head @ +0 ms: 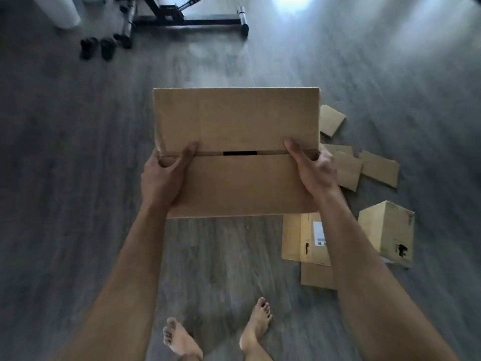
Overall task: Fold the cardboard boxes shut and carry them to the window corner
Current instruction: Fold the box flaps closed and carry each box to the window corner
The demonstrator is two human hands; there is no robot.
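I hold a large brown cardboard box [236, 126] in the air in front of me, its two top flaps folded down and meeting at a seam with a small dark gap in the middle. My left hand [165, 175] grips the box's left side, thumb lying on top along the seam. My right hand [311, 169] grips the right side the same way. On the floor to the right lie a smaller closed box [387, 233], a box with a white label [304, 238] partly hidden by my right arm, and an opened box with spread flaps [364, 162].
Grey wood floor [78, 178] all around. A black metal exercise frame [192, 19] and small dark weights [97, 48] stand at the back left, beside a white cylinder [61, 9]. Bright window light reflects at the top right. My bare feet [218, 332] are below.
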